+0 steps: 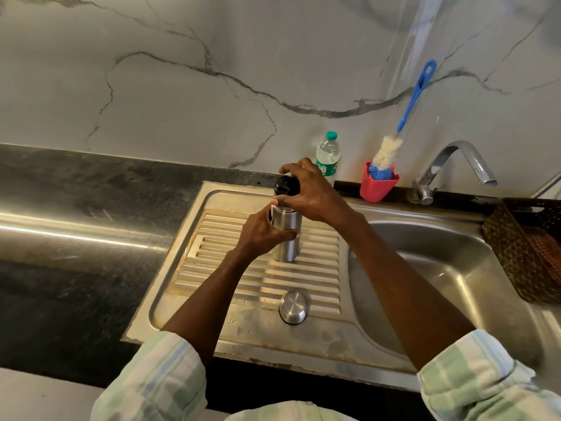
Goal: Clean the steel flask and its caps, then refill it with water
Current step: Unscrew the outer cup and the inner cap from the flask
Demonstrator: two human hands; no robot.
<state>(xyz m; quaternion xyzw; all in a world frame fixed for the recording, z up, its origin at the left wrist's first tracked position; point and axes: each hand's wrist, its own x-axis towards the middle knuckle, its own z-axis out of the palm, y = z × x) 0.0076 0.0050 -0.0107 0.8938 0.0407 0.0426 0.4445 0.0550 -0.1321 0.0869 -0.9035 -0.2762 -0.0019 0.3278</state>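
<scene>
The steel flask stood upright on the sink's drainboard, left hand gripping its body, right hand curled around the black inner cap. The steel outer cap lay nearby. Whether cleaning or refilling was done could not be told.

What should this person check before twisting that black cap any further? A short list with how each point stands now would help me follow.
1. Flask upright on the ribbed drainboard: ok.
2. Left hand grips the flask body: ok.
3. Right hand curled round the black inner cap: ok.
4. Steel outer cap set aside on the drainboard, apart from the flask: ok.
5. Bottle brush within reach in the red holder: ok.
6. Flask empty inside: cannot tell.
</scene>
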